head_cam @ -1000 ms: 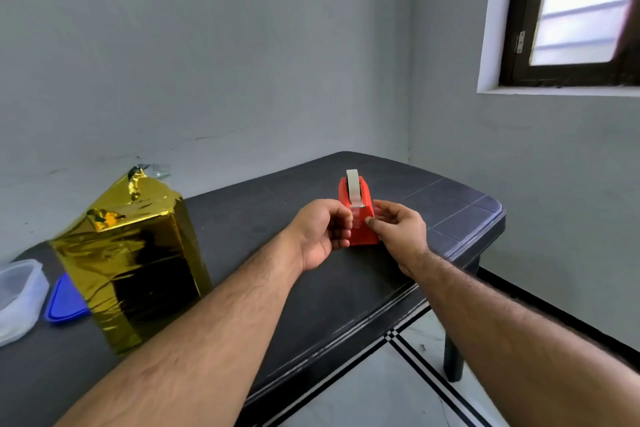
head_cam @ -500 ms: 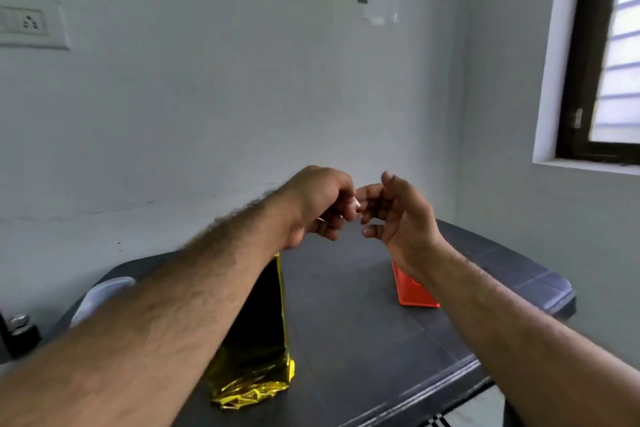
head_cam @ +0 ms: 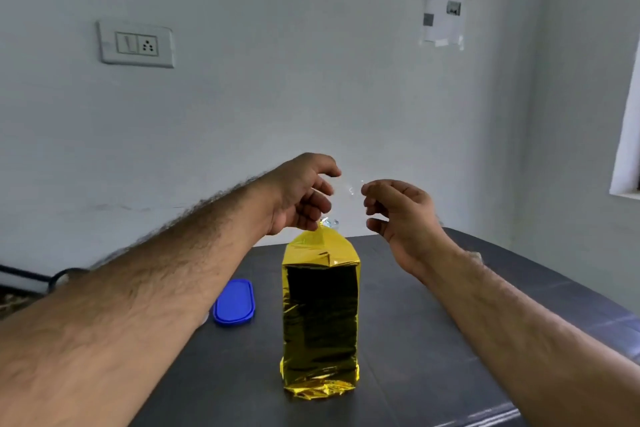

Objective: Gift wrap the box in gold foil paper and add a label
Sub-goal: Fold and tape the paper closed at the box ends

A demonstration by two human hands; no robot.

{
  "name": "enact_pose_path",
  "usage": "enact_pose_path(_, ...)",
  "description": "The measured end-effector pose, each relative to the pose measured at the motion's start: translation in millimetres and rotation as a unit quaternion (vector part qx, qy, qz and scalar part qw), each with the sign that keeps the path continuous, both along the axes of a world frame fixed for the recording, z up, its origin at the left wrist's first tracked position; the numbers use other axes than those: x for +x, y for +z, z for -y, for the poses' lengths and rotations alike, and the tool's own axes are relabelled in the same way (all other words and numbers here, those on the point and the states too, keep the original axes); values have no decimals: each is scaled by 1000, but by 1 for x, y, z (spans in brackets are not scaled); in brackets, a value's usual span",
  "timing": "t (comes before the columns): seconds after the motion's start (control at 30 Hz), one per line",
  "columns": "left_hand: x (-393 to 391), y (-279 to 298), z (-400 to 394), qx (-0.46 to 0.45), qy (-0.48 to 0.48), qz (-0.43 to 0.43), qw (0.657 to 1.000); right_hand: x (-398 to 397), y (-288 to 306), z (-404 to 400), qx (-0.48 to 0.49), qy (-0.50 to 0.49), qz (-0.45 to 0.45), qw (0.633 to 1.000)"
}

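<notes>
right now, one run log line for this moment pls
step: tape stretched over box | left hand: pinches clear tape | right hand: pinches other end | gold-wrapped box: upright on table, top fold untaped

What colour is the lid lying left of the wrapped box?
Blue. The lid shows clearly in the head view, beside the gold box.

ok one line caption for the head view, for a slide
Both hands stretch clear tape above the upright gold-wrapped box on a dark table.

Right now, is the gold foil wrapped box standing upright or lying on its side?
Upright. The tall gold foil wrapped box stands on its crumpled bottom end on the dark grey table, folded top flaps pointing up.
</notes>
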State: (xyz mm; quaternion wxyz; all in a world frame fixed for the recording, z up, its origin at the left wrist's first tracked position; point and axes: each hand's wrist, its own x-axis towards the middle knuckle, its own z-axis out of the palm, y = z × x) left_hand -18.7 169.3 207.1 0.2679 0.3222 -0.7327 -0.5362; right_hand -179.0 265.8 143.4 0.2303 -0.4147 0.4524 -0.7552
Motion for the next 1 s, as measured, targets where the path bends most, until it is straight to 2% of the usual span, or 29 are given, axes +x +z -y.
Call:
enact_pose_path(0.1, 17, -10, 13, -14, 17, -71, 997, 12, 2, 6, -18, 22, 40, 999)
enact_pose_path(0.2, 32, -16, 18, -39, -10, -107, 993, 22, 1, 11, -12, 43, 25, 999)
enact_pose_path(0.47, 49, -25, 19, -92, 16, -71, 993, 43, -1, 23, -4, 14, -33, 999)
enact_pose_path(0.6, 60, -28, 25, -83, 13, -65, 994, 46, -3, 26, 10, 11, -61, 998)
enact_pose_path(0.77, 70, -42, 35, -58, 20, -73, 995, 36, -15, 17, 0, -127, -217, 968)
enact_pose_path(0.83, 75, -56, 38, -31, 32, -104, 994, 22, -26, 6, -39, -99, -245, 964)
enact_pose_path(0.87, 76, -64, 38, -23, 30, -124, 992, 13, -32, 1, -45, -65, -292, 953)
enact_pose_path(0.93, 76, -81, 33, -42, 19, -159, 986, 0, -42, -8, -22, -15, -436, 899)
enact_pose_path(1.0, 75, -96, 27, -99, 15, -184, 978, -2, -47, -5, -9, -18, -534, 845)
